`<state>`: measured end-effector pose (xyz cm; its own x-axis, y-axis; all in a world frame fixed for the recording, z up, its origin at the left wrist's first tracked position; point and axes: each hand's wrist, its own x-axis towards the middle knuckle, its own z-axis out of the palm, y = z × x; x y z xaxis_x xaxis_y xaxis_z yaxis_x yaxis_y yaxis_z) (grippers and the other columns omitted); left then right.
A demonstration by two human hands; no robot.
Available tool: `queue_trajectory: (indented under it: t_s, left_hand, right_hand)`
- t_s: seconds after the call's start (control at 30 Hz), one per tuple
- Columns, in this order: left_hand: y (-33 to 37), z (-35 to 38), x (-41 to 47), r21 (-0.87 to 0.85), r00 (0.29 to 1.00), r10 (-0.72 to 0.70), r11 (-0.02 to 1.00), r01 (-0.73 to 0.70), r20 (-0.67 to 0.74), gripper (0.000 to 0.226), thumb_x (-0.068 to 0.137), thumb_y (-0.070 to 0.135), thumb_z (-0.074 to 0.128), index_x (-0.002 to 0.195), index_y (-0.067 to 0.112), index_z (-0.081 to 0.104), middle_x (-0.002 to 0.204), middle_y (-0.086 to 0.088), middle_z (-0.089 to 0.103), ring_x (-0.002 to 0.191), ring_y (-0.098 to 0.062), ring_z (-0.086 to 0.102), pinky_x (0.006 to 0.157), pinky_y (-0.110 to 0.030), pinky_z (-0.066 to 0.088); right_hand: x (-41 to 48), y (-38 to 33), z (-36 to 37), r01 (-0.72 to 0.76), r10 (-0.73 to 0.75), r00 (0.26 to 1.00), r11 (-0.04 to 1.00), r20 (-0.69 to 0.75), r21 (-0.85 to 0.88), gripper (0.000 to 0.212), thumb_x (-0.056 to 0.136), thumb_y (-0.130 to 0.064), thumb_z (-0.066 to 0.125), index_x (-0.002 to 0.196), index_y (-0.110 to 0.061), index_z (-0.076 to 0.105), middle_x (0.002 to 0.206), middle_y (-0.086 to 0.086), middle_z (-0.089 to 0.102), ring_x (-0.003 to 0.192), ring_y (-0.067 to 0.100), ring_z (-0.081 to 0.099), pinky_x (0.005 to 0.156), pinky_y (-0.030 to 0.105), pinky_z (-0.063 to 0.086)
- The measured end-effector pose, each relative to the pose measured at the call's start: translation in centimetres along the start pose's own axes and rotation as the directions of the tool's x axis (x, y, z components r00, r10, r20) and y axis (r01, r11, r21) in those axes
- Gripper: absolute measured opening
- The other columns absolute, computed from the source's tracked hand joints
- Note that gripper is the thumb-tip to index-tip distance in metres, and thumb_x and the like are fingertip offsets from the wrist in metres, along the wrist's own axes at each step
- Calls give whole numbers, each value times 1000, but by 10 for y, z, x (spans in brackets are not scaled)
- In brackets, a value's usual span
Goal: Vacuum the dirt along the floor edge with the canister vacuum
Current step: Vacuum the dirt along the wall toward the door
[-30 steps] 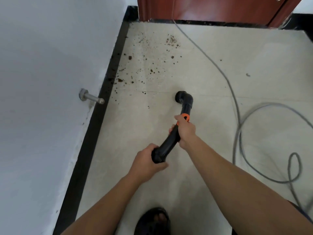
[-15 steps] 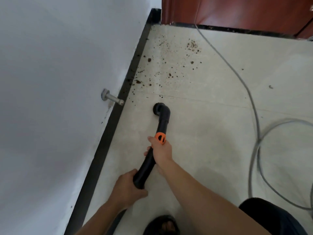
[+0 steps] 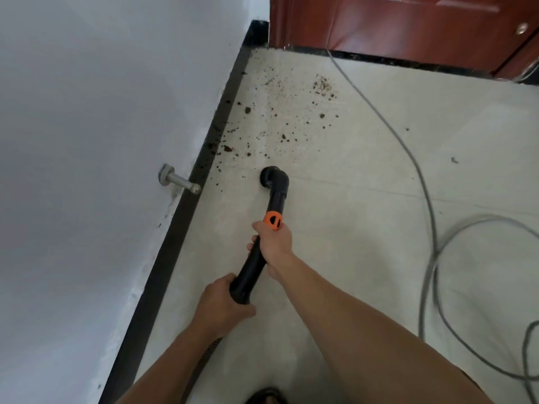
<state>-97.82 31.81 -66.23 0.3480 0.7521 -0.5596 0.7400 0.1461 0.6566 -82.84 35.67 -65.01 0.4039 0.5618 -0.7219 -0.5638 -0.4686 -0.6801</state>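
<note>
Both hands grip the black vacuum wand [image 3: 256, 259] at frame centre: left hand [image 3: 221, 304] wraps its lower end, right hand [image 3: 275, 243] below the orange collar [image 3: 274, 220]. Its nozzle [image 3: 269, 177] sits just below the scattered dirt [image 3: 280, 123] beside the black baseboard [image 3: 186, 205].

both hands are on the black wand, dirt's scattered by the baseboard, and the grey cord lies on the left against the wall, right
Not quite. The head view shows the grey cord on the right side of the floor, away from the wall. The rest holds: left hand and right hand grip the black wand, and dirt is scattered by the baseboard.
</note>
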Motion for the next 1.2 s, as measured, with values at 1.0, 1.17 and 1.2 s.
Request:
queue_trajectory:
  t_s: [1.0, 1.17, 1.2]
  left_hand:
    - [-19, -25, -14, -135, 913, -393, 916, 378, -110, 44, 69, 23, 68, 111, 9, 65, 109, -16, 66, 105, -30, 60, 91, -29, 46]
    - [-2, -46, 18, 59, 971, -213, 974, 220, -109, 36, 44, 30, 69, 73, 15, 54, 68, -9, 62, 53, -12, 50, 51, -24, 40]
    - [-2, -47, 19, 56, 967, -229, 970, 236, -111, 38, 43, 31, 69, 74, 15, 54, 67, -8, 62, 53, -12, 50, 51, -25, 41]
  right_hand:
    - [-10, 43, 52, -24, 32, 993, 997, 109, -69, 15, 85, -4, 64, 84, -9, 50, 69, 13, 53, 47, 22, 51, 50, 31, 49]
    - [35, 4, 67, 33, -21, 988, 996, 152, -78, 14, 84, -6, 65, 82, -9, 52, 69, 14, 55, 48, 23, 53, 53, 33, 52]
    - [36, 2, 67, 27, -15, 989, 997, 146, -78, 14, 85, -6, 65, 80, -10, 52, 67, 14, 55, 47, 22, 52, 53, 33, 52]
